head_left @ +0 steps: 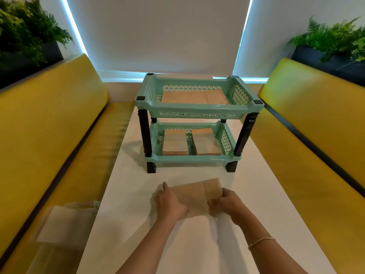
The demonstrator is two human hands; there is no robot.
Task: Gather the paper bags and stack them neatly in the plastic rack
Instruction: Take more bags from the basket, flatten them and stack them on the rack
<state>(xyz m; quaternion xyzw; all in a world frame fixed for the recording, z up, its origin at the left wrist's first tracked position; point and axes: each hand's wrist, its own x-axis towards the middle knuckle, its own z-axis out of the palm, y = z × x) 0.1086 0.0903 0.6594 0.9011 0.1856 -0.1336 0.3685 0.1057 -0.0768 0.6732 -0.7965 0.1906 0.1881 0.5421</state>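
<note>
my left hand [170, 202] and right hand [227, 203] gripping both ends of some brown paper bags [194, 197] on the desk [256, 194], green rack [197, 119] just behind, more bags stacked on both shelves

One plastic rack [199, 113] stands on the one white surface [256, 194], and it has two tiers: an upper tray [197, 114] and a lower tray [189, 158]. Four dark posts join the tiers. The upper tray carries one stack of paper bags [194, 97]; the lower tray carries two stacks side by side, a left one [175, 142] and a right one [206, 142]. One more bundle of brown bags [195, 194] lies on the surface between two hands, the left hand [170, 204] and the right hand [230, 203]. How many bags each stack holds cannot be told. Two yellow benches [49, 119] flank the surface, with two planters of greenery [333, 38] behind them, and one white cloth bag [67, 224] sits on the left bench.
</note>
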